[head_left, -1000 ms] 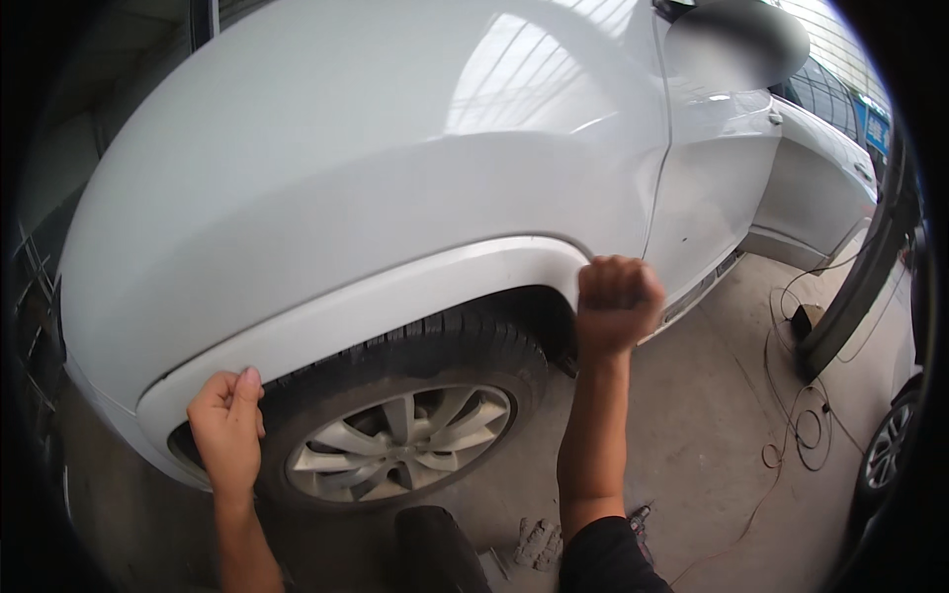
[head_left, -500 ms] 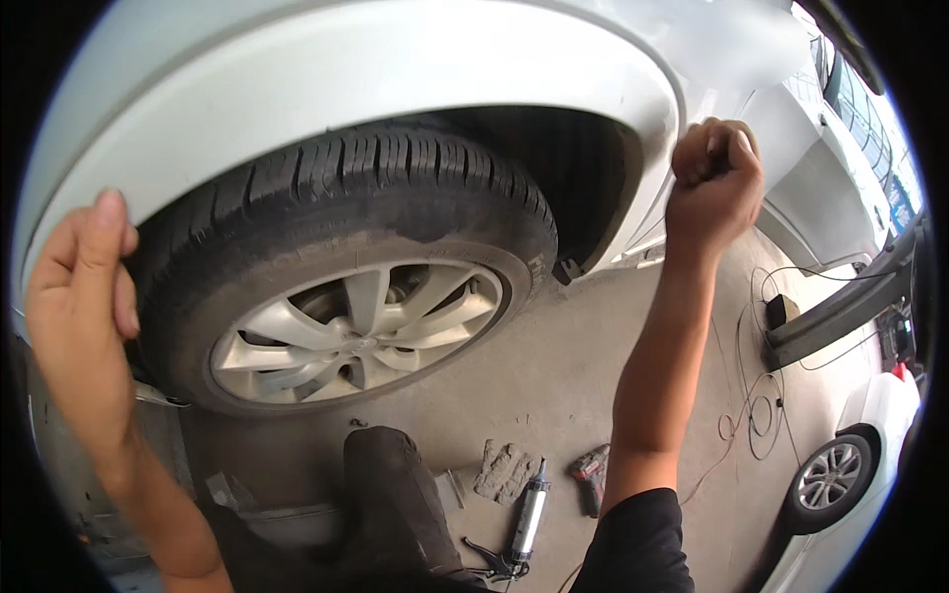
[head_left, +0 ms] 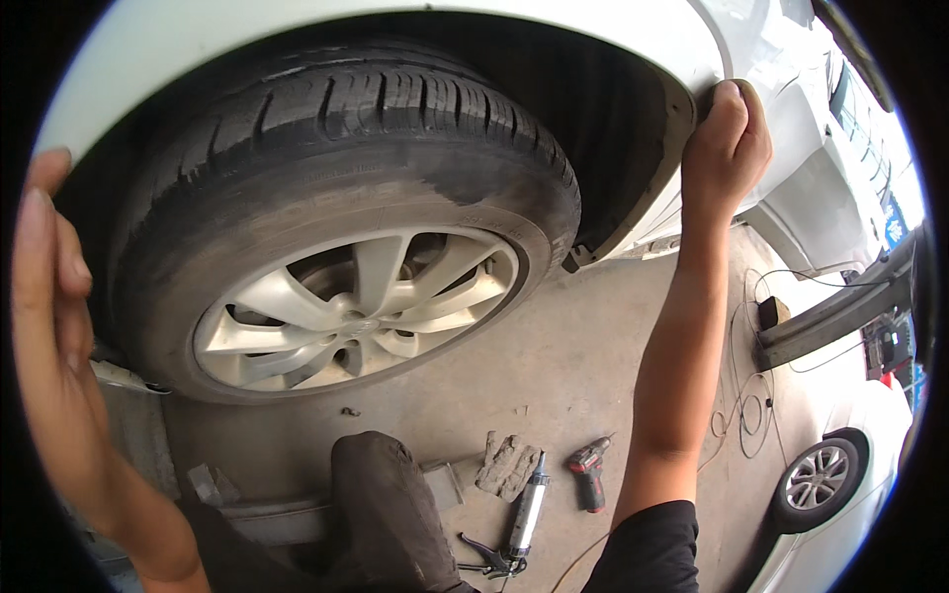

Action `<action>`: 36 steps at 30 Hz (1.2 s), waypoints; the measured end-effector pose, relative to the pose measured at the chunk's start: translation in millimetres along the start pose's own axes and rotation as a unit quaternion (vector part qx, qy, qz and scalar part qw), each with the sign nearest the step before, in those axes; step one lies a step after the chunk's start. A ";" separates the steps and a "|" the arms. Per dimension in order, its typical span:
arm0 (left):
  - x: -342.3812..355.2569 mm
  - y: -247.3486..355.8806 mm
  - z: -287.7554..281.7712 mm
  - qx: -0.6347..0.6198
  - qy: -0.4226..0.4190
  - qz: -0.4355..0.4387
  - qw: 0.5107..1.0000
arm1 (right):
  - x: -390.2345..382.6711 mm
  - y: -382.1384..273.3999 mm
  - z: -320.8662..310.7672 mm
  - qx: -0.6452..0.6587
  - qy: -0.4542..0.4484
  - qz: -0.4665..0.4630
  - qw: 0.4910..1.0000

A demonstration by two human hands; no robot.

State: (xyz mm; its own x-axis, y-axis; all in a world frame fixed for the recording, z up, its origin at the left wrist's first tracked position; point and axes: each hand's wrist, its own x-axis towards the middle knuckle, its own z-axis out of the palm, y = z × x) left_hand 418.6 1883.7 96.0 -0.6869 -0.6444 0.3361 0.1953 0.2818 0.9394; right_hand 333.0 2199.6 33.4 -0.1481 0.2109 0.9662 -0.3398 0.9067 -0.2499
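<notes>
A white car fender (head_left: 554,18) arches over a black tyre (head_left: 356,163) on a silver alloy wheel (head_left: 361,321). At the far left, my left hand (head_left: 54,282) is beside the front of the wheel arch. Its fingers are extended and slightly bent, with nothing visible in them. My right hand (head_left: 730,148) is closed against the rear part of the fender, thumb uppermost. Its fingertips face away from view, so anything inside them is hidden. Between tyre and fender shows the dark wheel-arch liner (head_left: 618,119).
On the concrete floor lie a caulking gun (head_left: 527,519), a red and black cordless drill (head_left: 590,472) and a pair of grey work gloves (head_left: 506,465). Cables (head_left: 748,410) coil near a grey lift arm (head_left: 830,316). Another white car (head_left: 860,494) stands at the right.
My view has shifted, so the wheel looks larger and more of the liner shows. My right fist has turned and moved up; my left hand has moved left and its fingers now extend upward.
</notes>
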 end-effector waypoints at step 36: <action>104.5 -76.9 -125.5 0.214 -0.053 0.501 0.837 | -18.2 -324.5 73.9 0.467 -0.201 -0.215 0.834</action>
State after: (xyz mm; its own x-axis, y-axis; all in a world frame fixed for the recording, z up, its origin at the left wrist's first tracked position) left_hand 419.7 1705.5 67.4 -0.3918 0.1285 0.9110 0.4571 0.8866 0.0715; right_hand 377.4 1874.6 92.3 -0.0614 -0.3698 0.9271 -0.9891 0.1471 -0.0069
